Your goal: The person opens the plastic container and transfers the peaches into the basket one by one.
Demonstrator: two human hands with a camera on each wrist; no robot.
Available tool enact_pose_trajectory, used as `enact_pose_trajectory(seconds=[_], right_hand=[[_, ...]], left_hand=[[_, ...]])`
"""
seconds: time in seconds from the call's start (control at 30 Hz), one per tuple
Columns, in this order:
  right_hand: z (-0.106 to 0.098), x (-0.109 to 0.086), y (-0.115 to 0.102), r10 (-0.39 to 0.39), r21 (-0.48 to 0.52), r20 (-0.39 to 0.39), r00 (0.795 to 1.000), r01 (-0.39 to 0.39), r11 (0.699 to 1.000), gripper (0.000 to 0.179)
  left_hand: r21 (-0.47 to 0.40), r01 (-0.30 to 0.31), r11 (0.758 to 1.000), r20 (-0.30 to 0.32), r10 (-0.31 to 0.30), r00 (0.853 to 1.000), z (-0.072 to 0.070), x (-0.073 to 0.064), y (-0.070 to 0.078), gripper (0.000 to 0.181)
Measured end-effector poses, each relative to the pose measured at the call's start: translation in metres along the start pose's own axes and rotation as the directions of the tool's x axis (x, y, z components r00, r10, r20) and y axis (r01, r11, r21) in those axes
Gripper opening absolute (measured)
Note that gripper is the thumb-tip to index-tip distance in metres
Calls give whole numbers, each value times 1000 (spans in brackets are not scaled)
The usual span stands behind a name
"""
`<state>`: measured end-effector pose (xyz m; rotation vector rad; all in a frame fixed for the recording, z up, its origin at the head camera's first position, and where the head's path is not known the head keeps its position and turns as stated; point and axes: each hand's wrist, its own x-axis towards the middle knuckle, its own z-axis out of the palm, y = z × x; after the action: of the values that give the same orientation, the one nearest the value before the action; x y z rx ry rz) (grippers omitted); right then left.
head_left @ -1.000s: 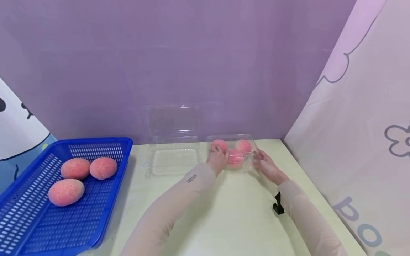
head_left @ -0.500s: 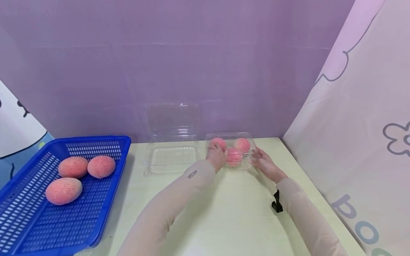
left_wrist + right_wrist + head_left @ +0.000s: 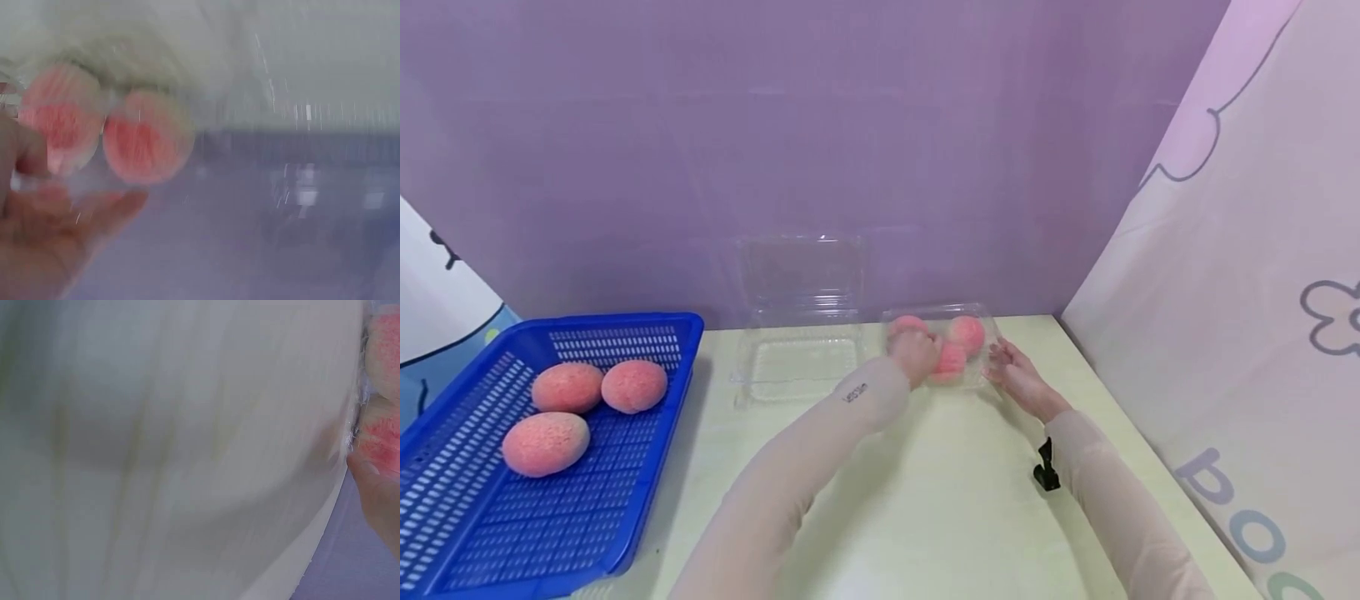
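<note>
A clear plastic clamshell box (image 3: 936,313) lies at the back of the table with its lid down over three pink peaches (image 3: 967,335). My left hand (image 3: 916,357) is on the box's left part, partly covering one peach. In the blurred left wrist view, my left thumb reaches out straight beside two peaches (image 3: 149,137) and a finger is bent; whether they pinch the plastic is unclear. My right hand (image 3: 1022,383) holds the box's right side. The right wrist view has my right thumb (image 3: 378,500) against the box's edge, beside a peach (image 3: 380,434).
A second clear clamshell box (image 3: 805,367) stands with its lid raised, left of the first. On the left, a blue basket (image 3: 655,475) holds three peaches (image 3: 546,443). A purple backdrop (image 3: 775,150) rises behind the table, and a patterned cloth (image 3: 1247,275) hangs at the right.
My left hand has shifted slightly to the right over the box, its knuckles now higher over the lid. My right hand keeps its hold. The head view has shifted a little.
</note>
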<state>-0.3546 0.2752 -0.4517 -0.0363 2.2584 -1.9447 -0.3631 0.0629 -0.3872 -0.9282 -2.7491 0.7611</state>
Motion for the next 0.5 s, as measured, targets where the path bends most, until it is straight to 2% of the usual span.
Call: enact_pose_trajectory(seconds=[0.07,0.13,0.3,0.4,0.5], right_hand=[[-3,0,-2,-6,8,-14,1000,6,1000,75],[-6,0,-3,-6,22,-30,1000,7,1000,75],[-8,1,0,-16,47,-60,998,18,999,76],[-5,1,4,-24,37,-57,998,26,999,77],[2,0,8,-21,42,-56,998,23,999,77]], left_hand=[[-29,-9,1000,4,9,1000,-7,0,-2,45],[5,-25,1000,28,25,999,-9,-1,-1,51],[64,17,998,12,-18,1000,0,-3,7,63],[-35,71,997,22,-71,997,3,-2,15,73],[-170,72,983,3,-73,997,5,1,25,74]])
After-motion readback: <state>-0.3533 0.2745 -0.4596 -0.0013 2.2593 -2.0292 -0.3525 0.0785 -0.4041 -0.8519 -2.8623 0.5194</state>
